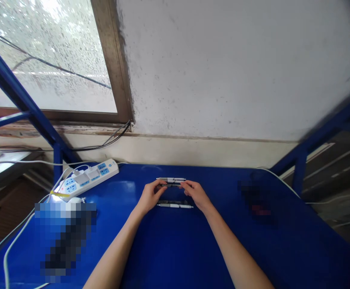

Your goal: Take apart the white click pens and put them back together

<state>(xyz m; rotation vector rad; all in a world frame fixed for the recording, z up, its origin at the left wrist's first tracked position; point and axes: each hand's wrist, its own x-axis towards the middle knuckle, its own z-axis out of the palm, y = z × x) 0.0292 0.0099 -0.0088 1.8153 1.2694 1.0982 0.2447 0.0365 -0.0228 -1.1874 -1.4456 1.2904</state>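
My left hand (pixel 150 196) and my right hand (pixel 196 194) face each other over the middle of a blue tabletop (pixel 175 249). Between them lies a slim dark pen (pixel 172 185), its left end pinched by my left fingers and its right end by my right fingers. Just beyond it is a white pen (pixel 171 179) with a grey end, lying sideways. Nearer to me, another white pen (pixel 175 206) rests crosswise with a darker pen (pixel 171 202) close along its far side. My fingertips hide the ends of the held pen.
A white power strip (pixel 92 178) with plugs and cables stands at the back left. Blurred-out dark items lie at left (pixel 69 237) and right (pixel 254 198). Blue metal bars (pixel 33 108) rise at both sides. Behind are a wall (pixel 223 72) and a wet window (pixel 48 52).
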